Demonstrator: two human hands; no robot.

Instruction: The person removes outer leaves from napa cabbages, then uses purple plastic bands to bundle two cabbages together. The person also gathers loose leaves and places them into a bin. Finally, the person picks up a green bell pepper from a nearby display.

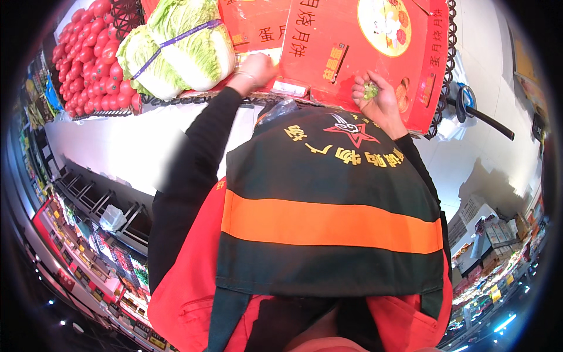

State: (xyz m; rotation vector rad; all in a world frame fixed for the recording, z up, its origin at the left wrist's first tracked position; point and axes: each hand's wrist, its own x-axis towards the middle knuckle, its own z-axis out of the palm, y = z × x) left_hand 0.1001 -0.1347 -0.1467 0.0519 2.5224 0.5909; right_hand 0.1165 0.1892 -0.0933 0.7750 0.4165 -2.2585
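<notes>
My left hand (257,70) is curled just right of two napa cabbages (193,48), its fingers mostly hidden from me. Purple printed tape (176,39) runs across both cabbages. Beneath that hand lies red cardboard with a white and yellow patch. My right hand (380,101), palm up over a red printed cardboard sheet (334,26), has its fingers curled around a small pale green leaf scrap (370,91).
Many tomatoes (90,57) fill a black crate at the far left. Black plastic crate edging (440,101) borders the cardboard on the right. Beyond it are a dark rod (490,119) and clear plastic bags. A dark apron (330,176) covers my front.
</notes>
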